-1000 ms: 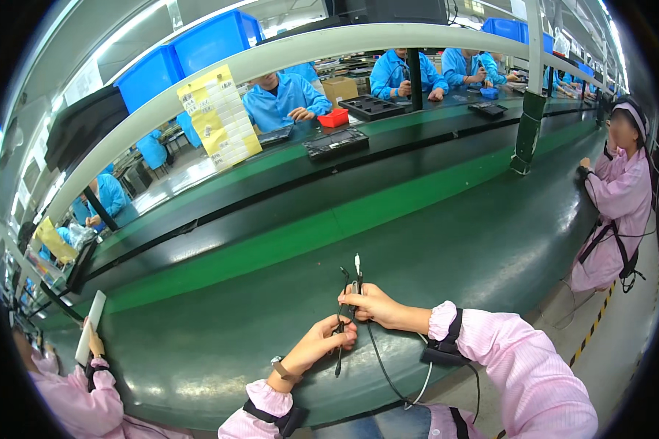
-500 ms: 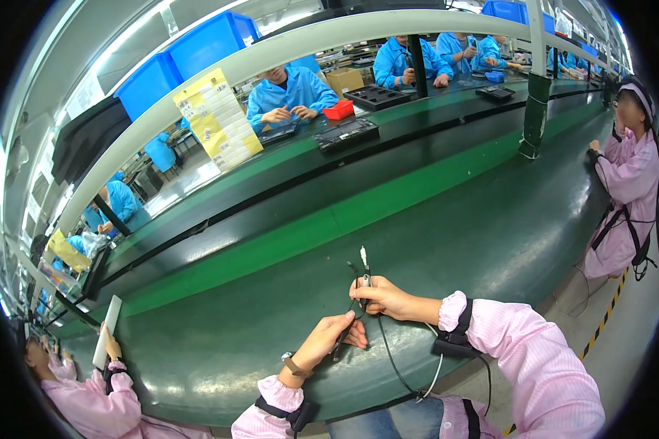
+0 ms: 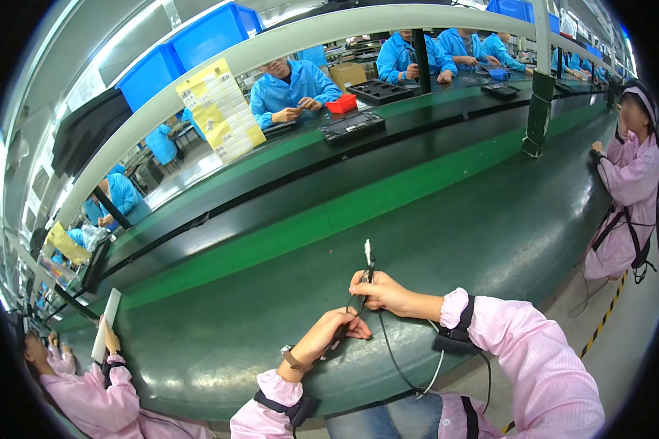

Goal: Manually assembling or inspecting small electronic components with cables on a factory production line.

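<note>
My right hand (image 3: pixel 386 293) is closed in a pinch around a bundle of thin cables, above the green work surface (image 3: pixel 263 351). A slim white plug (image 3: pixel 367 250) points up out of its fingers, with a dark cable end close against it. My left hand (image 3: pixel 333 327), just below and to the left, is curled around a black cable (image 3: pixel 337 339); a thin stretch of it runs up towards the right hand. What lies inside the left palm is partly hidden. Another black cable (image 3: pixel 392 358) hangs from below the right hand to the bench's near edge.
A white cable (image 3: pixel 438 373) hangs beside my right forearm. Co-workers in pink sit at the left (image 3: pixel 88 395) and right (image 3: pixel 626 183). Across the belt (image 3: pixel 293 183), people in blue work near a black flat device (image 3: pixel 352 127), a red bin (image 3: pixel 341 104) and a green post (image 3: pixel 538 113).
The dark cable end that stood apart to the left of the white plug now lies against it. My left hand has shifted slightly up and turned. My right hand has barely moved.
</note>
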`<state>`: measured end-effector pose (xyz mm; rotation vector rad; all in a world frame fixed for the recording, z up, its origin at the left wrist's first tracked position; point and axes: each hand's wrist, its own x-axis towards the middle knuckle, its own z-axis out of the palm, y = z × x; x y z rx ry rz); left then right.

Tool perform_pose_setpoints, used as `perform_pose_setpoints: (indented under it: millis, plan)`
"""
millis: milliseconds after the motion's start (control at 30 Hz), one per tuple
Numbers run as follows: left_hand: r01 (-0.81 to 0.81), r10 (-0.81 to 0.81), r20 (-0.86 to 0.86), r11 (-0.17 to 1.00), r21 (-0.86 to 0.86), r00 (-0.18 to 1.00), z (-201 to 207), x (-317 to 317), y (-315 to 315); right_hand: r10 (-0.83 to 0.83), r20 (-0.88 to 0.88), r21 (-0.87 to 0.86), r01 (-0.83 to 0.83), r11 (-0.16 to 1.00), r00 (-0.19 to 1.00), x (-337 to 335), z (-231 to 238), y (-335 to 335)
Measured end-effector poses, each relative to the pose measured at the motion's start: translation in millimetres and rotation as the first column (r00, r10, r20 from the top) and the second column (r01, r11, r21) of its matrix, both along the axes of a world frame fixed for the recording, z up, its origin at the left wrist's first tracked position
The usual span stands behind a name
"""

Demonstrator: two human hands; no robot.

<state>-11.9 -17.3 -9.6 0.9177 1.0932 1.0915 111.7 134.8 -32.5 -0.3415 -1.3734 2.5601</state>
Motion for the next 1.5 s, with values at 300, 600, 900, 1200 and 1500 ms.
perform_pose_setpoints:
  millis: [300,600,900,1200,1500]
  plan:
    - [-0.068,0.065,-0.068,0.997,-0.046,0.996,0.2,7.7,-3.5,0.082,0.047,0.187,-0.089,0.978,0.996,1.7,4.2,-1.1]
    - [-0.070,0.068,-0.116,0.997,-0.015,0.991,4.3,6.6,-3.1,-0.002,0.016,0.072,0.001,0.997,1.000,2.4,11.4,-4.0]
    - [-0.156,0.151,-0.134,0.987,-0.033,0.979,8.0,7.1,-0.5,-0.239,-0.058,-0.087,0.234,0.968,0.969,-0.3,1.4,-3.1]
    - [-0.048,0.042,-0.151,0.998,-0.035,0.988,3.9,7.4,-4.1,0.003,-0.013,0.060,-0.002,0.998,1.000,-0.7,11.3,-3.1]
    - [-0.093,0.093,-0.154,0.996,0.006,0.984,2.1,6.4,-4.4,0.268,0.061,0.186,-0.274,0.943,0.962,2.2,17.3,0.5]
